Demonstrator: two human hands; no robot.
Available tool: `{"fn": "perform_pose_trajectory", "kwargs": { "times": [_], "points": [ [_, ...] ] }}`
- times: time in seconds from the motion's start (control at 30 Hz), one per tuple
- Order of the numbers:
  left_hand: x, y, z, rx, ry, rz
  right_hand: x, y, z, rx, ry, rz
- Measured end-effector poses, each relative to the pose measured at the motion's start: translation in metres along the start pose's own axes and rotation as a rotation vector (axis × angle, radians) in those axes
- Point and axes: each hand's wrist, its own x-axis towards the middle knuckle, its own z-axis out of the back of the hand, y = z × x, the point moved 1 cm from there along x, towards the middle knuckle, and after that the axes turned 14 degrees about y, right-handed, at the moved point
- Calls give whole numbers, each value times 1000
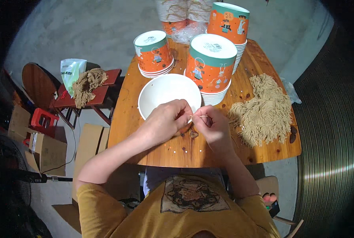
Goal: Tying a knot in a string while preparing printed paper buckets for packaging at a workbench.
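Note:
Over the near part of the wooden table (161, 156), my left hand (165, 119) and my right hand (214, 127) meet with fingertips pinched. A thin light cord (203, 116) runs between them, and both hands are closed on it. Right behind my left hand is a round white paper tub (167, 89), its inside facing up; my hand hides part of its near rim. To the right of my right hand lies a loose heap of beige cords (264, 113). Small white beads or bits (186, 151) are scattered on the wood.
Upside-down stacks of orange and green paper buckets stand behind: one at left (156, 55), one in the middle (210, 67), one farther right (228, 23). A red folding table (61, 102) at the left carries more beige cords (90, 83). Cardboard boxes (52, 152) sit on the floor.

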Motion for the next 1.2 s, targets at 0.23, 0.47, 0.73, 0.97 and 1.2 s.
{"fn": "perform_pose_trajectory", "kwargs": {
  "times": [0.23, 0.47, 0.73, 0.97, 1.2],
  "points": [
    [-3, -1, -2, -2, -38, -2, -1, 3, -2, -45, -10, 9],
    [-3, 7, -3, -182, -55, 6, 0, 0, -1, -105, -15, 67],
    [-1, 11, 0, -146, -33, -3, 1, 7, -2, -171, -29, 54],
    [0, 8, 2, -155, -14, 16, 0, 5, -3, -161, -23, 48],
    [9, 13, 3, -428, 68, -7, -2, 4, -3, -134, -64, 42]
  ]
}}
